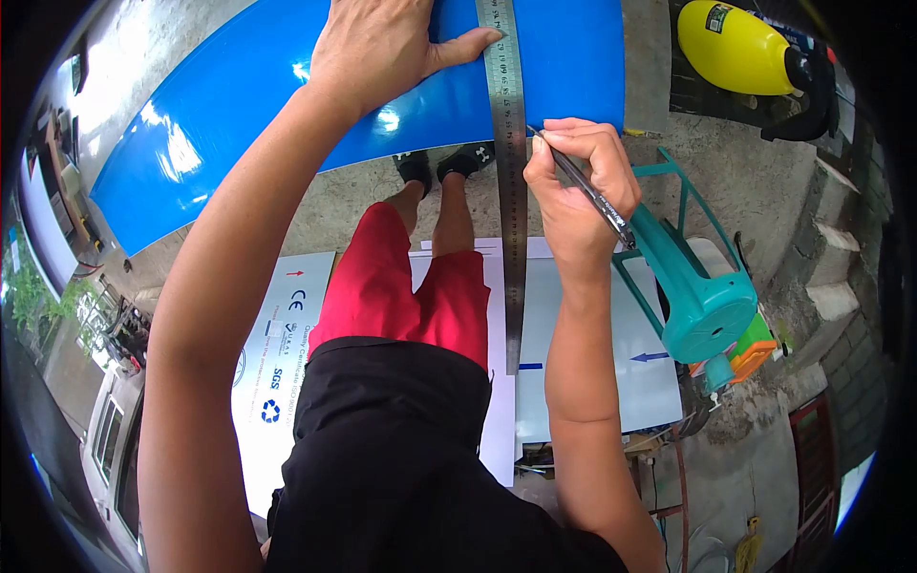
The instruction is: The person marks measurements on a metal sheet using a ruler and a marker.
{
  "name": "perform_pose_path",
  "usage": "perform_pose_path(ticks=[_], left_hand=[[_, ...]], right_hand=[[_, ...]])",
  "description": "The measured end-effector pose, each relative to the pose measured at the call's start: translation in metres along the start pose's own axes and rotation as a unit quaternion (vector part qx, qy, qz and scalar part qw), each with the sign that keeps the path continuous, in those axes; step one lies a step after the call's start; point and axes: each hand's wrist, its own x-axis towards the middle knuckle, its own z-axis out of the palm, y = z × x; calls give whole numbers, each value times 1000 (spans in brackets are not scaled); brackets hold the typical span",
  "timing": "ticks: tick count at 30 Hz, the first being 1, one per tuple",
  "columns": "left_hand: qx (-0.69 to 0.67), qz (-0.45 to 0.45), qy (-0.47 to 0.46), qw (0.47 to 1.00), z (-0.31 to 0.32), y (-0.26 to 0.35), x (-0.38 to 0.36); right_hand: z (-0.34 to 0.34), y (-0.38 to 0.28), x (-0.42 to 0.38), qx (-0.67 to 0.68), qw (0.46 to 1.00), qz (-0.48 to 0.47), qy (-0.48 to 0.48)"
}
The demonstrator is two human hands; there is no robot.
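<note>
Left hand [382,43] top cropped, ruler [511,181] end hidden, pen [583,186] tip visible

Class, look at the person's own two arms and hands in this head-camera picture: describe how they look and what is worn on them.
Both arms are bare from upper arm to fingertips. No glove, watch, ring or bracelet shows on the left hand or the right hand. Fingernails are short. The black top shows no sleeve over the arms.

left hand [377,48] flat, right hand [578,177] gripping
</note>
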Motion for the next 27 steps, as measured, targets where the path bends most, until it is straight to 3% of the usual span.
perform_pose_path(ticks=[27], left_hand=[[6, 0, -1, 1000, 2, -1, 0]], right_hand=[[-1, -2, -2, -2, 1000, 17, -7]])
